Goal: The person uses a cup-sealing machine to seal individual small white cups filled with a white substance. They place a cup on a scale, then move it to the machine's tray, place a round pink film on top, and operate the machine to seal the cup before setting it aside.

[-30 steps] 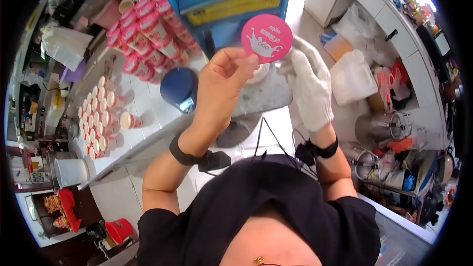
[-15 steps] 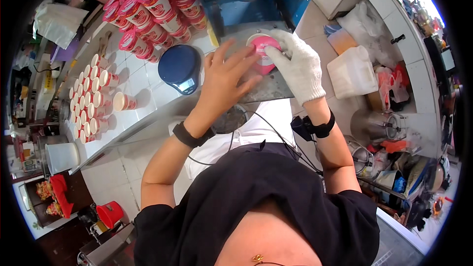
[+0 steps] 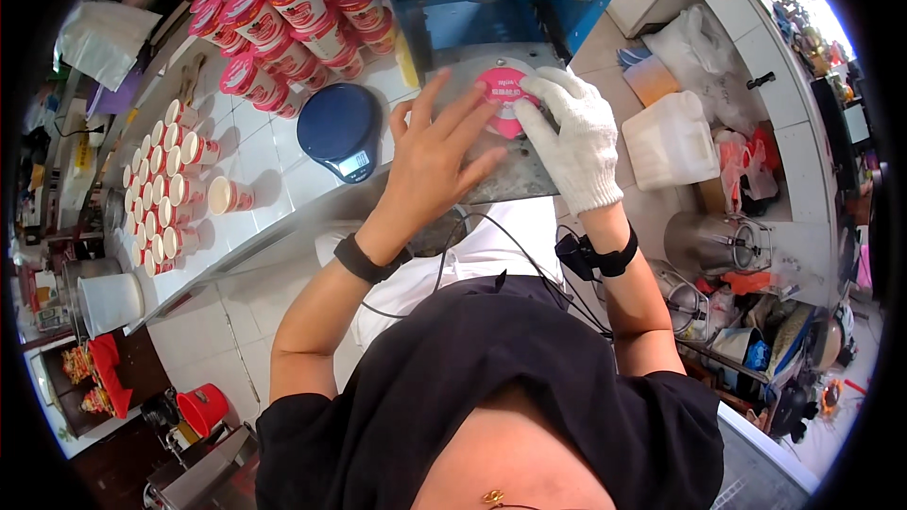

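1. Head view, centre: a round pink lid (image 3: pixel 504 94) with white print lies over the metal plate (image 3: pixel 510 179) at the foot of a blue machine (image 3: pixel 595 9); what is directly beneath the lid is hidden.
2. Head view, left hand (image 3: pixel 430 151): bare, its fingers spread and holding nothing, the tips just at the left side of the lid.
3. Head view, right hand (image 3: pixel 572 137): in a white knitted glove, its bent fingers and thumb touching the lid's right side; whether they grip it, I cannot tell.
4. Head view, left side: on the white tiled worktop (image 3: pixel 274 156), a dark blue scale (image 3: pixel 335 121) sits beside the plate. Pink-lidded cups (image 3: pixel 293 28) are stacked behind it, and open cups (image 3: pixel 165 194) stand grouped farther left, one cup (image 3: pixel 230 195) apart from them.
5. Head view, right side: a whitish plastic jug (image 3: pixel 671 144) stands beyond the gloved hand.
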`<move>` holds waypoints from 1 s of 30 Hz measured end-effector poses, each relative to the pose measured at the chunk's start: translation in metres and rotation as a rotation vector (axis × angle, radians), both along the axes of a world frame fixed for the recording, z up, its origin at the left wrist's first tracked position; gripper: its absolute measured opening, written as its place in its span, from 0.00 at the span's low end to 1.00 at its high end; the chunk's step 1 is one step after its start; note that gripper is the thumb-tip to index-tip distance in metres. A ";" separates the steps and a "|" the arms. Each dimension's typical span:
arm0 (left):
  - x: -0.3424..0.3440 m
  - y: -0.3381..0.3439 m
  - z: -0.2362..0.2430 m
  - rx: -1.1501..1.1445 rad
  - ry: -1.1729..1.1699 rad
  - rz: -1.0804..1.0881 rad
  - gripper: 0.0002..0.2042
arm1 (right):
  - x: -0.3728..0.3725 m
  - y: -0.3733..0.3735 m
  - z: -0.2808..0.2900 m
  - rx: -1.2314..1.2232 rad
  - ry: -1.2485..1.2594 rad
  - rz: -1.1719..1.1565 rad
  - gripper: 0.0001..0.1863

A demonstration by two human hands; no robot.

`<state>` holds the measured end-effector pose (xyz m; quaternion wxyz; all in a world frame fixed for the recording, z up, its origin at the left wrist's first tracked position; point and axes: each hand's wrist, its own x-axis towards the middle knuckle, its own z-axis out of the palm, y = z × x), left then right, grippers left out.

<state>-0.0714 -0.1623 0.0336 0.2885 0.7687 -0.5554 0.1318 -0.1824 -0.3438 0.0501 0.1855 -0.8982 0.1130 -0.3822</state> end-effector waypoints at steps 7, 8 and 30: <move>-0.001 0.000 -0.001 0.014 0.013 0.007 0.26 | 0.000 -0.001 0.000 -0.003 -0.010 0.004 0.11; -0.001 0.001 -0.002 0.010 0.010 0.012 0.26 | 0.000 -0.001 -0.001 0.000 -0.012 0.005 0.11; -0.002 0.006 -0.016 -0.135 0.063 0.111 0.28 | 0.000 0.000 0.001 0.022 -0.039 0.010 0.12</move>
